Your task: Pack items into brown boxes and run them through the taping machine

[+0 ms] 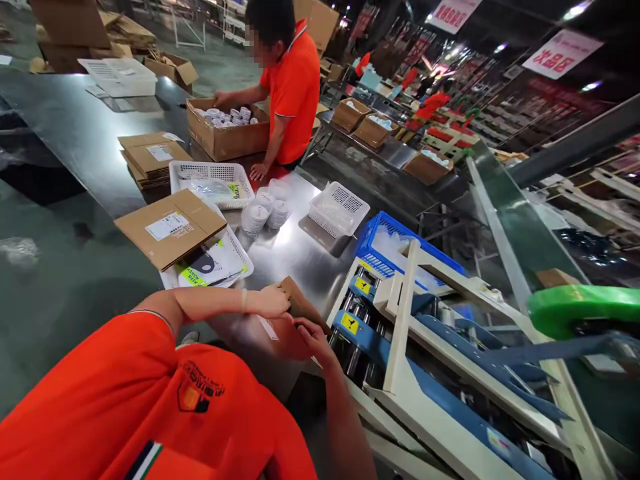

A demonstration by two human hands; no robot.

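Observation:
A small brown cardboard box with a white label is held over the near edge of the metal table. My left hand has its fingers closed on the box's upper left edge, beside a raised brown flap. On the right side my right hand grips the box with bent fingers. The inside of the box is hidden. Left of my hands, a flattened carton with a label lies across a white basket holding printed mask packs. Stacked white round items stand farther back.
A roller machine with a cream frame is close on the right, by a blue crate. Across the table, a person in orange reaches into a large carton. White baskets and stacked cartons also stand there.

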